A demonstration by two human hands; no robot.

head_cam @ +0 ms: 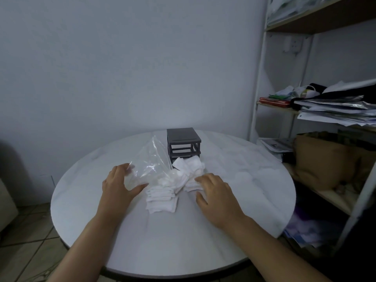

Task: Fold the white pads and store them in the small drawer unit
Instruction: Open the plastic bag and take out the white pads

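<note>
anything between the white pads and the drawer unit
Nothing visible: the pile of white fabric pads lies directly before the small dark grey drawer unit; the clear plastic bag sits to its left.

Round white tabletop [223, 231] beside cluttered shelves [329, 17]
A clear plastic bag [150, 159] lies on it; stacked papers [335, 112] and a brown bag [321, 159] fill the shelves.
</note>
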